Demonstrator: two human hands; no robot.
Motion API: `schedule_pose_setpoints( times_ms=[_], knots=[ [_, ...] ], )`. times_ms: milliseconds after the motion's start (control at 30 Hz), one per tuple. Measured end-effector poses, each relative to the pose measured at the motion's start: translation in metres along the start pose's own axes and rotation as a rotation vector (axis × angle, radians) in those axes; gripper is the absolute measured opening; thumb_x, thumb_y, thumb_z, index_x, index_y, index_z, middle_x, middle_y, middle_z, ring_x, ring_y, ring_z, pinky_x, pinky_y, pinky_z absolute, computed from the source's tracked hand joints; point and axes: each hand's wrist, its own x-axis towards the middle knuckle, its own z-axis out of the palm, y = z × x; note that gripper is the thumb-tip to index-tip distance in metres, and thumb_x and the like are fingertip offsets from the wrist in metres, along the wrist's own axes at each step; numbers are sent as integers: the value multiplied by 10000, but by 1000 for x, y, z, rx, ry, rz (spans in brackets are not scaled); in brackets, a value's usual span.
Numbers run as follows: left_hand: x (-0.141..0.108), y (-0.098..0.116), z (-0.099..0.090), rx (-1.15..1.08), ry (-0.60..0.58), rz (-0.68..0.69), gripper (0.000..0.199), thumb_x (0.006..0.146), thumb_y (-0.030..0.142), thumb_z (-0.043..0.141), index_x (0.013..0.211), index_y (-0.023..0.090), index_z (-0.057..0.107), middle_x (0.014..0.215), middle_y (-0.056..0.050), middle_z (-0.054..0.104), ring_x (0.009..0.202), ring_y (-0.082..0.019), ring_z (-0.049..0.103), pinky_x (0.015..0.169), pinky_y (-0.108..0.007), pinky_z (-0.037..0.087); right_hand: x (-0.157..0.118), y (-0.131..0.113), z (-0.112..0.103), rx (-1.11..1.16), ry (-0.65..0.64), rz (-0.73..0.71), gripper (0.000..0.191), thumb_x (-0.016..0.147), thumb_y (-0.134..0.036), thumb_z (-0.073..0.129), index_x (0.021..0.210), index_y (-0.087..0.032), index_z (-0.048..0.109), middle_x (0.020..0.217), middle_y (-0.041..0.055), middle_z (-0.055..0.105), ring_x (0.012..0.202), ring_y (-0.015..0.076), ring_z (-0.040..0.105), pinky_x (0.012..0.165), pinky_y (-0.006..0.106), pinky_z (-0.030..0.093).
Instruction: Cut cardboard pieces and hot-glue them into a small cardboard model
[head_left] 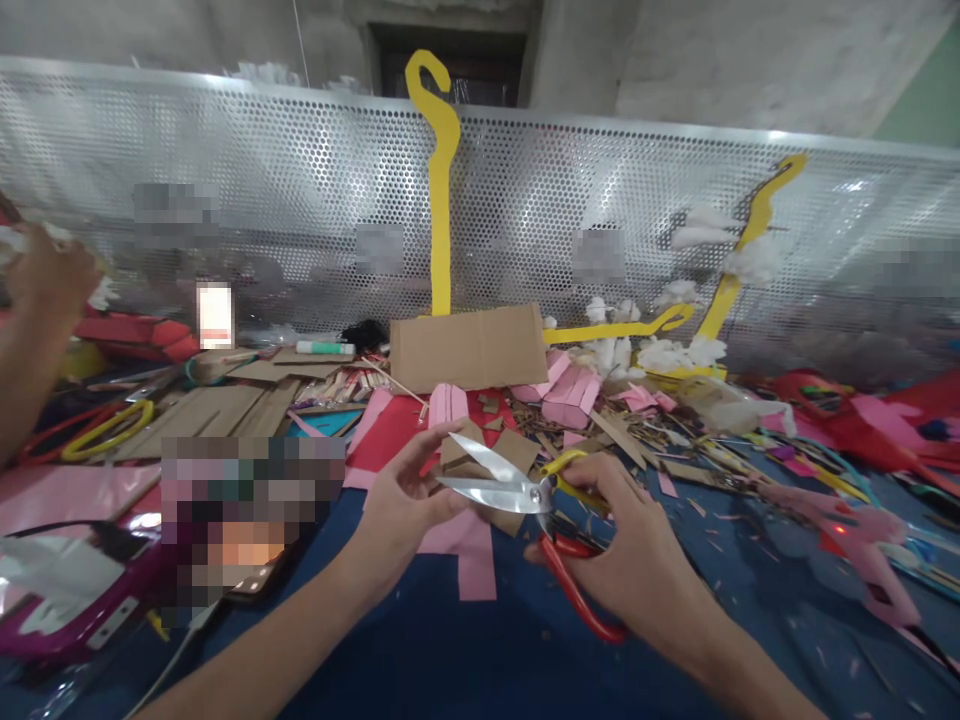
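Two hands of mine over the blue tabletop (412, 655). Right hand (622, 530) is wrapped round the handles of the scissors (535, 494), one loop yellow, one red. Scissors sit mid-view in front of me, blades spread, tips pointing left. Left hand (397, 505) is raised by the blade tips, thumb and fingers apart; can't tell if skin touches steel. Below and behind the blades: pink paper cutout (478, 575), partly hidden, lying flat. Further back, brown cardboard piece (469, 348), with a yellow hook-topped strip (440, 220) upright above its top edge; joint not visible. Second yellow strip (622, 331) runs sideways from the cardboard's right side. Third one, the tilted strip (724, 295), has white cotton tufts (754, 260) on it and leans near the perforated metal panel (300, 180). Pink hot glue gun (862, 540) on the right, red light lit. Green-and-white glue stick (325, 348) back left. Another person's hand (52, 270) is at far left, well apart from mine.
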Motion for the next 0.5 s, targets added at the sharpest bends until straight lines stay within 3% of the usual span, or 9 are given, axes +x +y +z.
schedule_pose_setpoints(
  times_ms=[233,333,500],
  knots=[
    [0,-1,0,-14,-14,-16,647,664,237,960,1261,298,716,1151,-52,716,1002,-220,660,882,-346,541,3,-2,-2,-1,16,54,382,701,-426,829,920,-246,575,962,65,699,828,274,683,690,391,544],
    [0,0,1,-25,-6,-29,662,642,263,973,1252,291,718,1189,-68,713,1016,-244,666,891,-375,547,2,-4,-2,8,40,56,389,675,-425,840,902,-243,581,933,67,715,800,278,701,679,390,552],
    [-1,-1,3,-79,20,-52,715,583,311,1006,1238,266,724,1330,-84,688,1176,-333,645,1001,-443,524,-1,-7,4,244,-84,185,389,699,-351,849,906,-259,534,805,-2,702,643,215,700,558,315,549]
  ],
)
